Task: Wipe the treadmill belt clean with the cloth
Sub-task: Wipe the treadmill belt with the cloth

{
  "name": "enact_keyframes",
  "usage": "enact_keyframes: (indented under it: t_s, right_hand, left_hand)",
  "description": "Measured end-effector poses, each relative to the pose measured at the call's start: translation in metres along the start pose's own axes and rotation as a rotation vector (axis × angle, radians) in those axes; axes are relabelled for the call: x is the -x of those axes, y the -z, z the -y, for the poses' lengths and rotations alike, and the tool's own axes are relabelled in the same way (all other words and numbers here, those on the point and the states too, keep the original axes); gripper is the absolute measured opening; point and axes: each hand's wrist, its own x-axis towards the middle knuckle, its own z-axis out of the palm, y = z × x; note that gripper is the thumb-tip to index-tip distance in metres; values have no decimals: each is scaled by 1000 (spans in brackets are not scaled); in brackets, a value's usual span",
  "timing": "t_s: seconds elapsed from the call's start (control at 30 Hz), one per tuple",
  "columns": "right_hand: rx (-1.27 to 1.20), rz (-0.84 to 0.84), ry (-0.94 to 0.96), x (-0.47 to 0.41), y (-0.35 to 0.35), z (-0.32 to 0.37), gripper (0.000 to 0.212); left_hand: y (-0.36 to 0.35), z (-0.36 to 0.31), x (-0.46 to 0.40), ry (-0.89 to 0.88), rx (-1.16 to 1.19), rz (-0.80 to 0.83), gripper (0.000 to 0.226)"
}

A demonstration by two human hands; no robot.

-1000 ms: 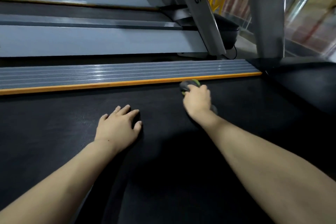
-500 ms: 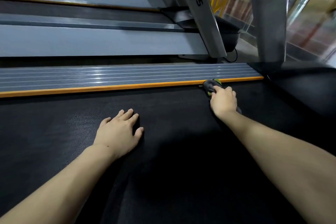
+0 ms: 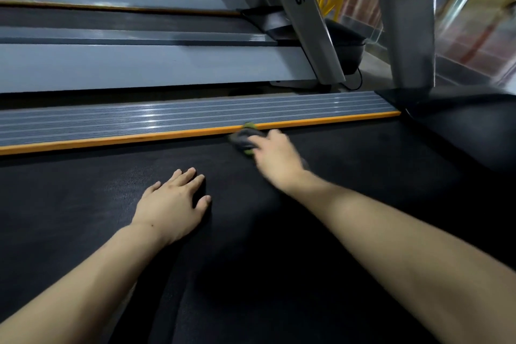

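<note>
The cloth (image 3: 245, 140) under your right hand (image 3: 275, 158) is a small, dark grey wad with a green edge, blurred, lying on the treadmill belt (image 3: 279, 274) right against the orange strip (image 3: 111, 140) at the belt's far edge. The belt itself is matte black rubber with a fine woven grain that catches light near your left hand (image 3: 170, 204). Your right hand lies over the cloth with its fingers (image 3: 269, 135) bent down onto it; the blur keeps you from seeing whether they clench the fabric or merely press it flat. Your left hand rests palm down on the belt, well apart from the cloth, fingers (image 3: 185, 176) straight and slightly spread, thumb out to the side, holding nothing. Beyond the orange strip runs a ribbed grey metal side rail (image 3: 195, 113) with glossy highlights. Behind it stands a neighbouring treadmill (image 3: 139, 64) with smooth pale grey panels, and a slanted silver upright (image 3: 304, 22) bearing black lettering.
</note>
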Motion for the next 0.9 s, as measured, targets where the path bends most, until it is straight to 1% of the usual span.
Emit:
enact_keyframes:
  t_s: [0.1, 0.17, 0.23, 0.3, 0.37, 0.4, 0.47, 0.5, 0.53, 0.6, 0.63, 0.67, 0.7, 0.73, 0.8, 0.87, 0.9]
  right_hand:
    - [90, -105, -325, 1, 24, -99, 31]
    - [100, -121, -495, 6, 38, -126, 30]
    - [87, -131, -605, 2, 36, -116, 30]
    - [87, -173, -638, -1, 19, -79, 28]
    - [72, -204, -524, 0, -3, -21, 27]
    - [47, -180, -431, 1, -13, 14, 26]
    - [-25, -74, -227, 7, -24, 82, 24]
    - [-53, -14, -127, 8, -25, 101, 25]
    - [-70, 48, -29, 7, -20, 107, 26]
    - [-61, 103, 169, 8, -2, 81, 29]
    - [-24, 93, 218, 9, 3, 55, 30]
    - [14, 67, 211, 7, 7, 21, 30]
    - [61, 34, 133, 4, 11, -18, 31]
    - [108, -5, 8, 2, 18, -55, 31]
    - [140, -71, -297, 6, 34, -110, 32]
    - [156, -147, -528, 10, 38, -128, 31]
    - [166, -165, -600, 10, 35, -121, 29]
  left_hand:
    - [-1, -1, 0, -5, -4, 6, 61]
    - [-1, -2, 0, -9, -17, 3, 60]
    - [-1, -3, 0, -9, -24, 10, 59]
    - [0, -4, -1, -9, -27, 19, 58]
    - [-1, -5, -1, -9, -26, 15, 58]
    - [0, -5, -2, -10, -25, 14, 58]
    - [0, -4, -2, -13, -32, 22, 59]
    - [1, -4, -3, -16, -34, 32, 60]
    - [2, -3, -4, -17, -29, 40, 61]
    - [3, -3, -4, -6, -9, 38, 60]
    - [2, -4, -4, -2, -4, 35, 60]
    - [1, -4, -4, 0, -3, 35, 60]
    - [0, -4, -4, 2, -3, 38, 60]
    - [-1, -4, -4, 4, -3, 38, 60]
    - [-1, -4, -4, 3, -11, 28, 60]
    - [-1, -4, -4, -3, -25, 26, 59]
    - [-1, -5, -4, -3, -27, 27, 59]
